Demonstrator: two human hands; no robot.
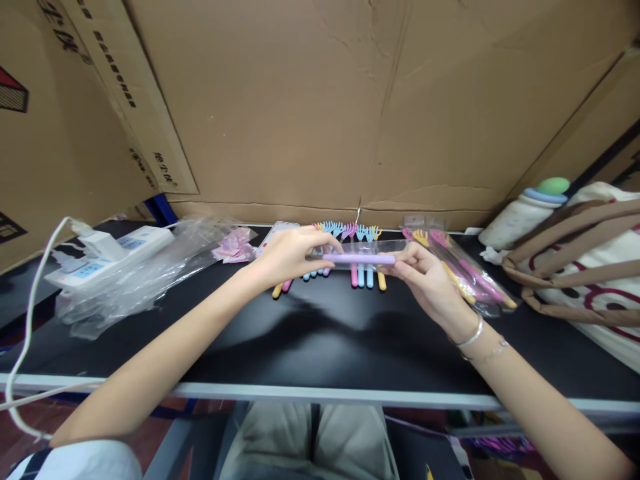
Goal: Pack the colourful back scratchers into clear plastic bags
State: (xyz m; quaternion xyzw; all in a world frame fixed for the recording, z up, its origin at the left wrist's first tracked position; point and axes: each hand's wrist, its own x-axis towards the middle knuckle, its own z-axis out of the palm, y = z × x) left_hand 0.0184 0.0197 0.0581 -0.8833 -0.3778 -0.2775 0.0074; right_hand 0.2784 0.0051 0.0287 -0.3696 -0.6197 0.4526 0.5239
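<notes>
A purple back scratcher (pixel 363 259) is held level above the table, its smooth handle showing and its left end hidden by fingers. Clear plastic film of a bag (pixel 373 247) lies along it. Around the left end, my left hand (pixel 295 257) is closed with bent fingers. My right hand (pixel 425 273) is closed in a pinch at the other end, on the film beside the handle tip. Behind and below, a row of pink, blue, purple and yellow back scratchers (pixel 369 275) lies on the table, hand-shaped heads towards the cardboard. The hands hide part of this row.
Bagged back scratchers (pixel 465 270) lie to the right, near a bottle (pixel 523 217) and a cloth bag (pixel 590 267). On the left are crumpled clear plastic (pixel 135 287), a power strip (pixel 115 257) and pink packets (pixel 235 245). Cardboard (pixel 300 107) walls the back.
</notes>
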